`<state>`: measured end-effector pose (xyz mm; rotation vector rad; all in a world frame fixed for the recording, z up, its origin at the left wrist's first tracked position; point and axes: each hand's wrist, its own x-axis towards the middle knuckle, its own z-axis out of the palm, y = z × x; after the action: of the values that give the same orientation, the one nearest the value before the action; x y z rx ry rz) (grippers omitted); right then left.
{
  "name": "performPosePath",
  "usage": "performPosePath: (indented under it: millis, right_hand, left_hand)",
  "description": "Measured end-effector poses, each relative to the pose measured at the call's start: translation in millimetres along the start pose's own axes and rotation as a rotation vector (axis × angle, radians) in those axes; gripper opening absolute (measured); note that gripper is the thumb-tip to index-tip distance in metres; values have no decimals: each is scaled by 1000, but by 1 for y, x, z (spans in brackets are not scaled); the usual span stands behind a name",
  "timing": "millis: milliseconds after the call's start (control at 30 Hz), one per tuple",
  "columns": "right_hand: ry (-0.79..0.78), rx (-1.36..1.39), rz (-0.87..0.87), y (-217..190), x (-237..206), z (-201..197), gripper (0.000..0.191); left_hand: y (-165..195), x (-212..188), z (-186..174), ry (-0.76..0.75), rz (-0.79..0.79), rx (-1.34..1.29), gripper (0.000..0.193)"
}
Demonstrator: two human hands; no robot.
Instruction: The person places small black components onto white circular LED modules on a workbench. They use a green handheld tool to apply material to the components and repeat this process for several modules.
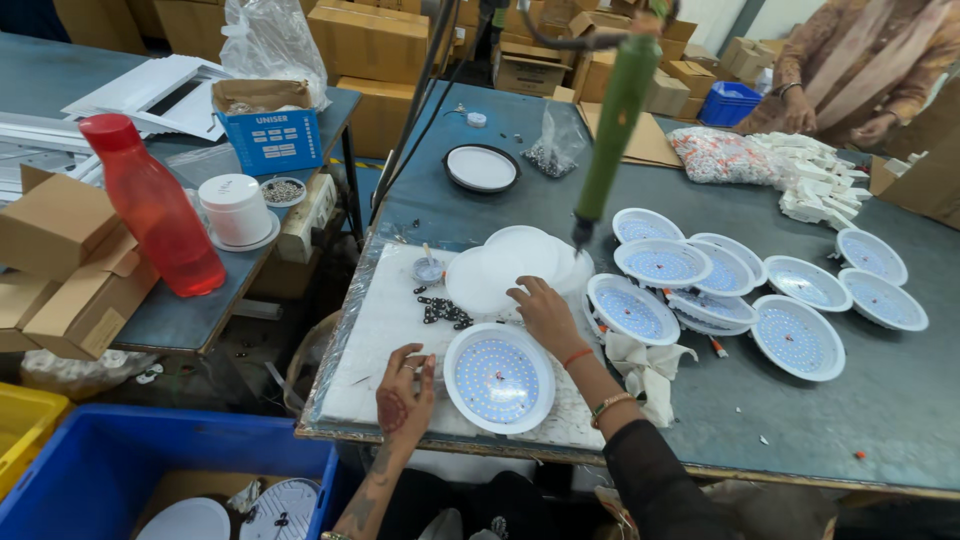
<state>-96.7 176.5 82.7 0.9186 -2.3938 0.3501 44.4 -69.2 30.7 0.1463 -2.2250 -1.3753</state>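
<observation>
Here, left hand (405, 395) resting loose and empty at nine o'clock of the round lamp panel (498, 378); right hand (545, 312) at one o'clock, flat, grip empty, touching white diffuser discs (500, 268).

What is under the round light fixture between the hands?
The round light fixture rests on a white foam sheet covering the table. Whatever lies directly beneath the fixture is hidden by it.

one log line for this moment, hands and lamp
left hand: beside round led lamp | right hand: on lamp's far rim | hanging screwdriver: idle above
</observation>
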Motion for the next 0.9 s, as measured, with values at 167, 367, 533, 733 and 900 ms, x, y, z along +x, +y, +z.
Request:
performPosePath:
  millis: [167, 367, 533, 733, 900]
  right_hand:
    - [47, -103, -115, 7, 10, 14, 16]
    - [470, 90, 95, 2, 9, 11, 13]
    - [522, 408, 657, 3, -7, -2, 20]
    - [570, 1372, 806, 6, -56, -21, 18]
    - [321, 1646, 960, -10, -87, -44, 31]
  left_hand:
    - [-10, 1, 1, 107, 124, 53, 35]
    - [-12, 2, 0, 95, 140, 22, 32]
    - [-9, 1, 0, 30, 36, -16, 29]
    - [-8, -1, -2, 76, 96, -74, 22]
    - [9, -4, -5, 80, 253, -176, 24]
